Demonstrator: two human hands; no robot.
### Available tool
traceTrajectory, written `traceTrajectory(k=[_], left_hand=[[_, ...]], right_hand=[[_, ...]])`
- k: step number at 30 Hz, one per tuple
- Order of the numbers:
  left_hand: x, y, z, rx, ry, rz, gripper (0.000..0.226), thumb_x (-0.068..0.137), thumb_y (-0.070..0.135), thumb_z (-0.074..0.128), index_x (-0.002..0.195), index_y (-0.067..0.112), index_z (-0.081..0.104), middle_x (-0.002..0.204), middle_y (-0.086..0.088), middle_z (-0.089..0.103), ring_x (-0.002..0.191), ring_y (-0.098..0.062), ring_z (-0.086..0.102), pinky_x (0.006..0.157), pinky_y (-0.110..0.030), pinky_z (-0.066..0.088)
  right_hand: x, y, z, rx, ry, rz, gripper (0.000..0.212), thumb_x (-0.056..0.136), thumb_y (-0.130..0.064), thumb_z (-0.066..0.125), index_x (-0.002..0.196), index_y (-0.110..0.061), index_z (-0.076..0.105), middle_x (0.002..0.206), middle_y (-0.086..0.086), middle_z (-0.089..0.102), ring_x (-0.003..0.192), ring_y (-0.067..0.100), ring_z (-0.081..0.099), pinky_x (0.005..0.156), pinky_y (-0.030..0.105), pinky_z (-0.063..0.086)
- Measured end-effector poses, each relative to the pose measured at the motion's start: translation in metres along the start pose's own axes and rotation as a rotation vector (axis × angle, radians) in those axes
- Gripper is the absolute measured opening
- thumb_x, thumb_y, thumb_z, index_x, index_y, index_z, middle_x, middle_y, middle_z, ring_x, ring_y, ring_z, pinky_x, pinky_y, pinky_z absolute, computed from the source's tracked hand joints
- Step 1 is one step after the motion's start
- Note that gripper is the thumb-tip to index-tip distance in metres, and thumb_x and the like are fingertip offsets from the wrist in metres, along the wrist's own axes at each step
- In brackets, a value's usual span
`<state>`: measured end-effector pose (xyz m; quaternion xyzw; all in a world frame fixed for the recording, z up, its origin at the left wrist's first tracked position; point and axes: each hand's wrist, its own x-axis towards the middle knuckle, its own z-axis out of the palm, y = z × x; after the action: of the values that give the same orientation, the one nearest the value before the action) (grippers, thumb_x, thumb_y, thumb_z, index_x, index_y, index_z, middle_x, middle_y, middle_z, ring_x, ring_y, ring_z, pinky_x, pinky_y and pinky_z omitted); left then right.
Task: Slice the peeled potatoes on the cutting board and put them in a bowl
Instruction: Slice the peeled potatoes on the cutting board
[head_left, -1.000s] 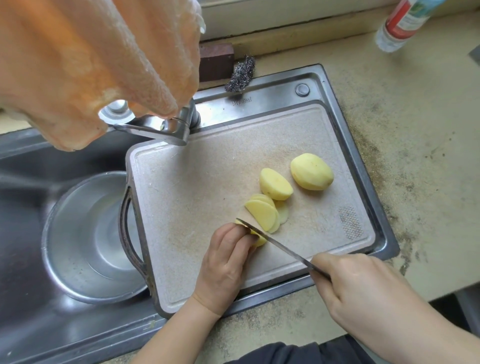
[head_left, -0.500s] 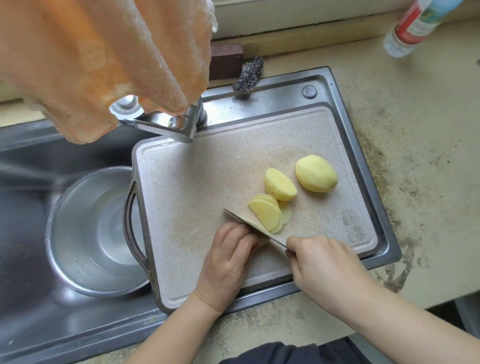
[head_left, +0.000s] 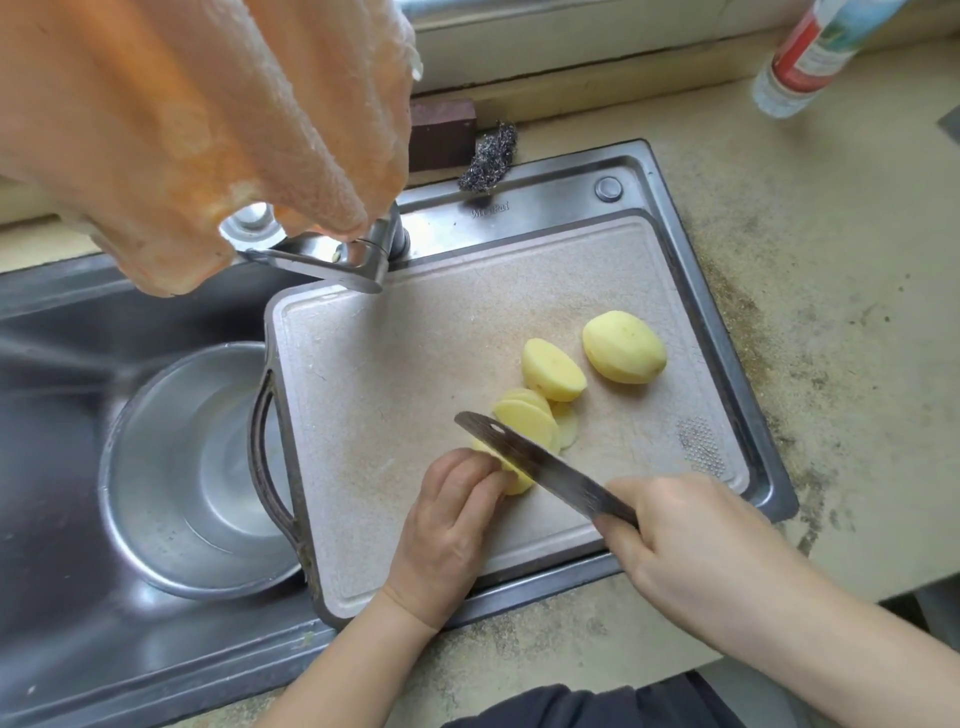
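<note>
A beige cutting board (head_left: 395, 374) lies over the right half of the sink. On it sit a whole peeled potato (head_left: 623, 347), a potato half (head_left: 551, 370) and a small fan of slices (head_left: 535, 422). My left hand (head_left: 451, 519) grips the remaining potato piece (head_left: 511, 475) with curled fingers at the board's front. My right hand (head_left: 680, 540) grips a knife (head_left: 540, 462) whose blade lies across that piece, right against my left fingers. A steel bowl (head_left: 192, 467) holding some water stands in the sink, left of the board.
An orange cloth (head_left: 208, 119) hangs close to the camera over the tap (head_left: 332, 254), hiding the upper left. A steel scourer (head_left: 491, 156) and a dark block (head_left: 441, 132) lie behind the sink. A plastic bottle (head_left: 810, 57) stands on the stained counter at top right.
The knife has drawn back and come across the held potato piece again after a forward stroke. My left hand stays on the piece. The sliced fan, half and whole potato have not moved.
</note>
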<state>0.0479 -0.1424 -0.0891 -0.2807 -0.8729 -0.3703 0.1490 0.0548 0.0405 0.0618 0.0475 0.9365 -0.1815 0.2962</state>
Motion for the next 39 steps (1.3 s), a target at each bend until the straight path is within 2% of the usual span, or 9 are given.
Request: traceTrajectory(k=[7,12,15,20,25,29,32,36,39], left_hand=[[0.0,-0.001,0.0,-0.013,-0.015,0.0,0.017,0.094,0.009,0.053,0.111,0.008,0.056,0.117,-0.005,0.051,0.11,-0.022,0.05,0.107,-0.023,0.035],[0.001,-0.001,0.0,-0.017,-0.015,0.003,0.022,0.089,0.005,0.06,0.11,0.008,0.057,0.115,-0.004,0.051,0.108,-0.022,0.052,0.105,-0.024,0.038],[0.002,-0.002,0.0,-0.022,-0.018,0.0,0.023,0.088,0.004,0.06,0.111,0.009,0.057,0.114,-0.003,0.051,0.108,-0.021,0.052,0.106,-0.024,0.037],[0.001,-0.001,-0.001,-0.025,-0.025,-0.004,0.023,0.089,0.004,0.059,0.111,0.01,0.057,0.114,-0.003,0.052,0.107,-0.021,0.052,0.106,-0.023,0.037],[0.003,0.001,-0.002,-0.032,-0.012,-0.009,0.017,0.093,0.009,0.054,0.111,0.01,0.056,0.113,-0.003,0.05,0.106,-0.02,0.051,0.106,-0.021,0.036],[0.004,0.003,-0.004,-0.026,-0.003,-0.004,0.012,0.099,0.013,0.047,0.107,0.011,0.055,0.108,-0.002,0.048,0.101,-0.019,0.049,0.104,-0.019,0.035],[0.003,0.003,-0.003,-0.024,0.007,0.0,0.009,0.099,0.013,0.048,0.105,0.01,0.055,0.106,-0.003,0.049,0.099,-0.02,0.05,0.1,-0.021,0.038],[0.0,0.0,-0.001,0.004,-0.002,-0.002,0.02,0.087,0.004,0.062,0.106,0.008,0.056,0.108,-0.004,0.051,0.099,-0.024,0.051,0.097,-0.026,0.042],[-0.001,0.0,-0.001,0.008,-0.005,-0.005,0.022,0.086,0.003,0.062,0.106,0.008,0.056,0.11,-0.005,0.051,0.101,-0.025,0.051,0.1,-0.025,0.04]], right_hand=[[-0.023,-0.004,0.005,-0.188,-0.016,0.026,0.023,0.093,-0.042,0.03,0.08,-0.024,0.031,0.068,-0.002,0.039,0.091,0.025,0.058,0.062,0.034,0.029],[-0.017,-0.004,0.004,-0.18,-0.048,0.053,0.028,0.092,-0.039,0.034,0.07,-0.023,0.03,0.063,0.0,0.039,0.085,0.025,0.057,0.06,0.034,0.032],[-0.011,-0.004,0.006,-0.181,-0.026,0.028,0.024,0.092,-0.037,0.036,0.074,-0.021,0.037,0.059,-0.001,0.039,0.08,0.026,0.056,0.058,0.033,0.032],[0.004,-0.007,0.016,-0.183,0.015,-0.017,0.019,0.09,-0.028,0.04,0.073,-0.022,0.038,0.057,-0.003,0.036,0.065,0.025,0.04,0.056,0.033,0.029],[0.031,-0.003,0.028,-0.077,-0.007,-0.024,0.009,0.088,-0.023,0.044,0.08,-0.023,0.048,0.072,0.0,0.053,0.081,0.031,0.056,0.06,0.032,0.033],[0.04,-0.003,0.032,0.047,0.008,0.009,0.012,0.089,-0.03,0.048,0.089,-0.026,0.059,0.081,0.005,0.064,0.087,0.033,0.058,0.066,0.034,0.041],[0.043,-0.004,0.022,0.196,-0.032,0.063,0.028,0.089,-0.034,0.051,0.064,-0.022,0.047,0.068,0.003,0.056,0.079,0.031,0.056,0.065,0.033,0.04],[0.016,-0.004,0.011,0.048,0.028,-0.025,0.032,0.09,-0.038,0.044,0.062,-0.024,0.037,0.058,-0.003,0.043,0.067,0.027,0.047,0.057,0.033,0.034],[-0.01,-0.008,0.007,-0.097,0.059,-0.043,0.03,0.09,-0.04,0.038,0.066,-0.024,0.031,0.057,-0.002,0.036,0.071,0.028,0.051,0.057,0.034,0.031]])
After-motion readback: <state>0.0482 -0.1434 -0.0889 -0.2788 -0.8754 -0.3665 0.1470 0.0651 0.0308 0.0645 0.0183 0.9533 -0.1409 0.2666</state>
